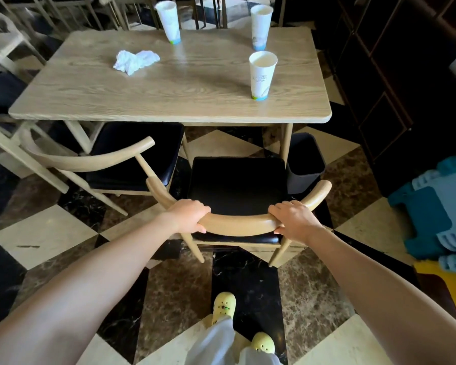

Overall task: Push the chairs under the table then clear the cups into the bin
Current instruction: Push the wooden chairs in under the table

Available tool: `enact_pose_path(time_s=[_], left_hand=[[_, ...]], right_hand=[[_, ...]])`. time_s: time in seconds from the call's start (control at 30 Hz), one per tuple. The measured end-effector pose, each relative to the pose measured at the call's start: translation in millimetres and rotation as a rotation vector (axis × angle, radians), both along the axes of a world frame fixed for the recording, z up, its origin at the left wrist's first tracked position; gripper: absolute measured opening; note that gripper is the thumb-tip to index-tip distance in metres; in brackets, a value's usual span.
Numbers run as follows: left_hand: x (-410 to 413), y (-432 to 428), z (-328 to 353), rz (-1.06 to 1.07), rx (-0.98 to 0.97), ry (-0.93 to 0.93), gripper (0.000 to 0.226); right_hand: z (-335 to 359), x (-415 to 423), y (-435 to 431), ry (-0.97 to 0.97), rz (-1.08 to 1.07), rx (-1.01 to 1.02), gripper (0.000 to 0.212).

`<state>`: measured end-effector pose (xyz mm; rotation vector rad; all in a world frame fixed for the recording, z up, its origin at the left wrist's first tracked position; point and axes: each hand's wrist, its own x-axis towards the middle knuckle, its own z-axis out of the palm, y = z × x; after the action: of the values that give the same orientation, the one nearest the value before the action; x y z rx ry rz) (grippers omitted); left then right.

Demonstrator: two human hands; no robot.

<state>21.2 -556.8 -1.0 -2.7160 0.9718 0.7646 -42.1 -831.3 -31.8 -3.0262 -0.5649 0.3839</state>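
While both hands grip the curved backrest of the near chair (pixel 237 191), the left hand (pixel 188 216) is wrapped over the rail towards its left end and the right hand (pixel 294 219) towards its right end, fingers curled on top and thumbs beneath; the even spacing suggests a straight push is intended; the seat stands clear of the worktop (pixel 142 88), only its front edge near the rim, so the step is judged not yet done; a second chair (pixel 111 156) on the left sits at an angle, partly under the rim, and likely needs squaring; three paper cups stand upright on the worktop, the near cup (pixel 262 75) at the right edge, the far right cup (pixel 260 26) behind it, the far left cup (pixel 169 21) well apart; a crumpled napkin (pixel 134 60) lies beside them; a dark bin (pixel 304 164) stands on the floor by the right table leg, close to the chair's path; contact is a risk.
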Motion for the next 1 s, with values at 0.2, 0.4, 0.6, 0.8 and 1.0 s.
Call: enact_pose_path(time_s=[0.2,0.4,0.6,0.8,1.0], left_hand=[[27,17,-1,-0.011,-0.009,-0.041,0.045],[36,23,-7,-0.013,-0.037,-0.088,0.046],[42,14,-14,0.016,-0.032,-0.103,0.041],[51,10,-26,0.003,-0.004,-0.1,0.04],[66,7,-35,-0.025,-0.003,-0.081,0.038]], right_hand=[[5,26,17,0.034,0.006,-0.041,0.038],[8,52,20,0.06,0.067,-0.115,0.038],[0,77,10,0.04,0.117,-0.125,0.04],[-20,76,3,-0.022,0.099,-0.041,0.037],[-31,74,2,-0.038,0.013,0.017,0.033]])
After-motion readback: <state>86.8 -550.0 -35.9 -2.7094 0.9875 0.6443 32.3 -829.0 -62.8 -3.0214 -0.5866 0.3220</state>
